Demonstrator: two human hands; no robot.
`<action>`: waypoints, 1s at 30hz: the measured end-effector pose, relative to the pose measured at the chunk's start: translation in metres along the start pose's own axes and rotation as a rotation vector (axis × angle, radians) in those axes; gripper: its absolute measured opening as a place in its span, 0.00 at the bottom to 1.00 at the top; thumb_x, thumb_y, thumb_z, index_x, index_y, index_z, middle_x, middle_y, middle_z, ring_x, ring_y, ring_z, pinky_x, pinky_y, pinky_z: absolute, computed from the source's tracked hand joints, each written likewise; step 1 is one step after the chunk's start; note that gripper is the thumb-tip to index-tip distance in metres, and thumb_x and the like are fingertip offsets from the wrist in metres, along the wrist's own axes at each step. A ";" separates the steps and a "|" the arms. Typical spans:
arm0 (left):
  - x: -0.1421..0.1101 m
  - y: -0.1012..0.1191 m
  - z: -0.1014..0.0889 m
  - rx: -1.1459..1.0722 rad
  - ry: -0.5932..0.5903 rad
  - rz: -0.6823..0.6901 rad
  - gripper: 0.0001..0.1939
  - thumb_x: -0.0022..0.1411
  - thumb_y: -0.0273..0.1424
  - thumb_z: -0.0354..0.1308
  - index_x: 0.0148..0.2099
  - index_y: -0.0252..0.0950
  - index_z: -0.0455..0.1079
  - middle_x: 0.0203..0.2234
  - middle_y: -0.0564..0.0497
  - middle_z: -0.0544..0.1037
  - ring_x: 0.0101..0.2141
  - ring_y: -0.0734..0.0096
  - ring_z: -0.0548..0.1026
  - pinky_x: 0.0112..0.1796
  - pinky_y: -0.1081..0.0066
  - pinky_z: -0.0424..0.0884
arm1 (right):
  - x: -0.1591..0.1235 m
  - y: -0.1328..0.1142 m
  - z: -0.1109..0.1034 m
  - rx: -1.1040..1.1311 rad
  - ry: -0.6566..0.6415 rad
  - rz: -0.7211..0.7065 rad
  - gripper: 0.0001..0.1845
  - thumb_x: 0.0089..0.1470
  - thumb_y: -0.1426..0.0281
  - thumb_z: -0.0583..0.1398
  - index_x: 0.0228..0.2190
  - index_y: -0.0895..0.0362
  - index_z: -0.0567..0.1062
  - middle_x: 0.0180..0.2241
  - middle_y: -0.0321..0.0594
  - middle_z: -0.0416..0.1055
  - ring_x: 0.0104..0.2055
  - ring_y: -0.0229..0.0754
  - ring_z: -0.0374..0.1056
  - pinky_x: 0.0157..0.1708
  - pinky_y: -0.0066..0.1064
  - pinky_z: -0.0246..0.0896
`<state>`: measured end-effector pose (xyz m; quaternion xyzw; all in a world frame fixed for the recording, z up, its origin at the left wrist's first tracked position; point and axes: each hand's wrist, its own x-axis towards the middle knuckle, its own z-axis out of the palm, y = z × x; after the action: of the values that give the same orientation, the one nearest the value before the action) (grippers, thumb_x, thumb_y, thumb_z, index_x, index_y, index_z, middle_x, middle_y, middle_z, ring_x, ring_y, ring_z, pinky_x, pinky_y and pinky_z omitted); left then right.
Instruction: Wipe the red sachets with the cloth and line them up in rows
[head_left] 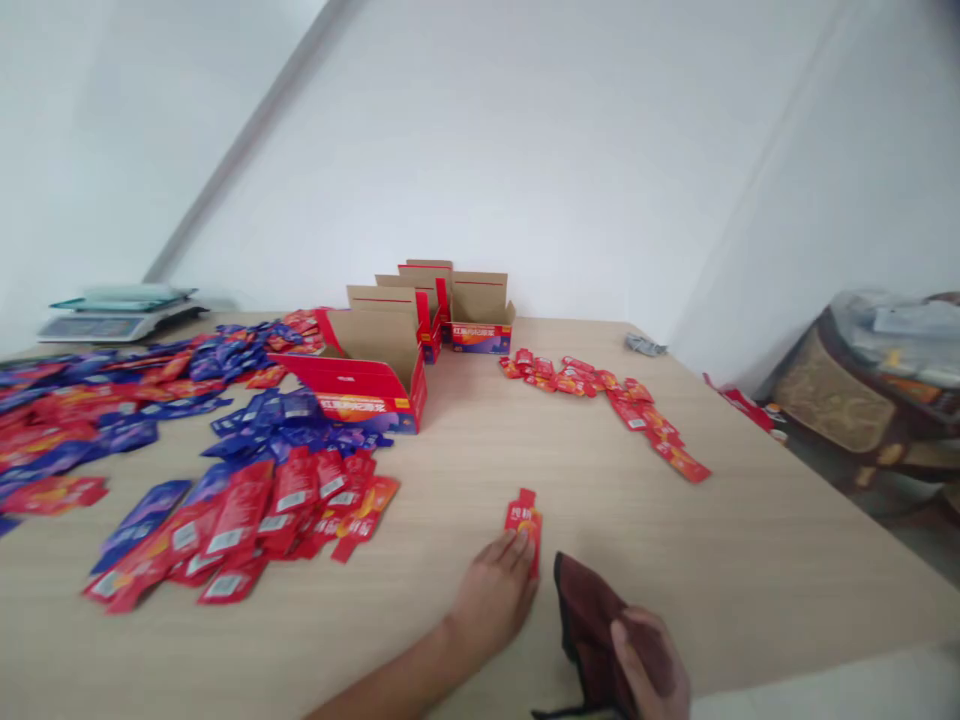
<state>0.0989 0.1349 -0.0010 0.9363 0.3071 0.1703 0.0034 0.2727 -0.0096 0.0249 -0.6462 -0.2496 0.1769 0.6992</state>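
My left hand is on the table with its fingers closed over the lower part of a red sachet. The sachet's narrow spout end points away from me. To the right, my right hand grips a dark maroon cloth with black edging, its thumb lying on top. Whether that cloth is a bag or a flat piece, I cannot tell. Left of my left hand lies a loose pile of red sachets, with purple-blue sachets heaped behind it.
An open red carton stands mid-table, with several more open cartons behind it near the wall. A line of red sachets curves across the right side. At the back left is a weighing scale. A patterned chair stands beyond the right edge.
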 end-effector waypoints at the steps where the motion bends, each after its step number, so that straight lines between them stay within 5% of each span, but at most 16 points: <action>1: -0.023 0.006 -0.008 0.022 0.018 0.004 0.25 0.78 0.40 0.51 0.68 0.33 0.70 0.65 0.43 0.74 0.64 0.56 0.73 0.63 0.61 0.69 | 0.001 0.004 -0.003 -0.012 -0.018 0.006 0.26 0.46 0.45 0.73 0.35 0.53 0.80 0.36 0.39 0.79 0.39 0.50 0.76 0.38 0.36 0.75; 5: -0.095 0.026 -0.035 0.075 0.050 -0.005 0.25 0.78 0.39 0.52 0.71 0.37 0.66 0.68 0.49 0.71 0.66 0.62 0.70 0.65 0.65 0.67 | 0.009 0.017 -0.013 -0.010 -0.110 0.005 0.25 0.45 0.48 0.73 0.36 0.52 0.80 0.38 0.40 0.79 0.42 0.50 0.75 0.40 0.37 0.75; 8: -0.127 0.034 -0.049 0.089 0.007 -0.028 0.28 0.79 0.40 0.51 0.75 0.38 0.59 0.72 0.51 0.64 0.68 0.63 0.66 0.67 0.66 0.63 | 0.013 0.021 -0.014 -0.011 -0.129 -0.009 0.26 0.44 0.48 0.74 0.36 0.53 0.80 0.38 0.41 0.78 0.42 0.50 0.75 0.39 0.38 0.75; 13: -0.148 0.040 -0.057 0.112 -0.043 -0.024 0.33 0.78 0.42 0.52 0.78 0.34 0.52 0.76 0.47 0.55 0.74 0.56 0.54 0.70 0.59 0.57 | 0.019 0.020 -0.006 -0.041 -0.124 0.033 0.29 0.42 0.48 0.76 0.39 0.55 0.81 0.40 0.40 0.79 0.44 0.49 0.75 0.43 0.37 0.74; 17: -0.157 0.034 -0.058 0.094 -0.016 0.063 0.29 0.77 0.32 0.54 0.75 0.34 0.58 0.75 0.42 0.57 0.74 0.51 0.54 0.70 0.55 0.59 | 0.025 0.004 0.005 -0.014 -0.119 0.091 0.30 0.46 0.48 0.75 0.43 0.54 0.80 0.42 0.40 0.80 0.45 0.46 0.76 0.44 0.35 0.74; 22: -0.166 0.022 -0.062 -0.015 0.038 0.176 0.22 0.78 0.26 0.50 0.71 0.35 0.65 0.71 0.45 0.65 0.71 0.57 0.60 0.67 0.57 0.66 | 0.012 -0.035 0.036 -0.132 -0.149 -0.235 0.20 0.55 0.54 0.72 0.43 0.53 0.80 0.42 0.40 0.79 0.45 0.45 0.76 0.47 0.38 0.72; 24: -0.167 0.020 -0.061 -0.046 0.056 0.183 0.21 0.79 0.26 0.48 0.69 0.35 0.67 0.69 0.45 0.69 0.69 0.57 0.65 0.66 0.58 0.68 | -0.004 -0.042 0.053 -0.207 -0.336 -0.456 0.14 0.58 0.60 0.70 0.43 0.52 0.79 0.44 0.41 0.78 0.46 0.46 0.75 0.48 0.39 0.73; 28: -0.167 0.022 -0.052 -0.108 0.086 0.165 0.19 0.80 0.28 0.47 0.66 0.34 0.70 0.61 0.45 0.78 0.61 0.60 0.74 0.64 0.59 0.70 | -0.028 -0.027 0.082 -0.369 -0.961 -0.892 0.10 0.63 0.70 0.66 0.47 0.49 0.79 0.46 0.42 0.78 0.52 0.49 0.73 0.55 0.44 0.71; 30: -0.168 0.023 -0.049 -0.103 0.056 0.157 0.20 0.79 0.27 0.47 0.68 0.34 0.69 0.62 0.45 0.77 0.62 0.61 0.74 0.64 0.60 0.70 | -0.024 -0.012 0.093 -0.445 -1.046 -0.996 0.10 0.64 0.71 0.64 0.46 0.50 0.79 0.46 0.42 0.78 0.53 0.49 0.72 0.57 0.45 0.70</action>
<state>-0.0302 0.0145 -0.0056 0.9509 0.2238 0.2118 0.0296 0.1984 0.0511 0.0375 -0.4148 -0.8411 0.0690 0.3401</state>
